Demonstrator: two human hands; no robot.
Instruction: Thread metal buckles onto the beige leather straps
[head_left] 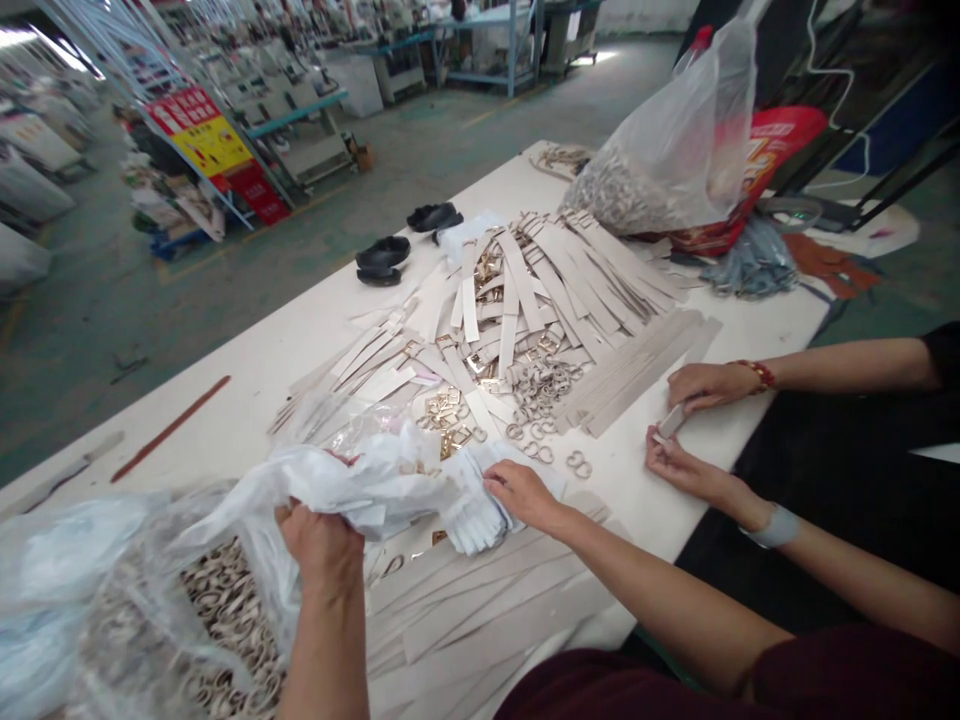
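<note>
Plastic (375, 490), white and thin, is over the surface (247, 400), gripped by the left hand (322, 545). Beside it lie buckles (452, 440). The right hand (529, 495), with fingers bent, touches white folds (476, 510); I cannot tell if it grips. Any shifting seems to need gentle care.

- My left hand (321, 540): I can't see its fingertips, lost behind the white plastic (367, 490).
- My right hand (525, 492): I can't tell how firmly its fingers meet the white bundle (474, 508).
- Bag of loops (232, 620): bottom edge crops it from my view.
- Sign (210, 145): lettering too blurred for me to read.
- Far machines (292, 85): smeared.
- Co-worker (847, 430): cut off at right.
</note>
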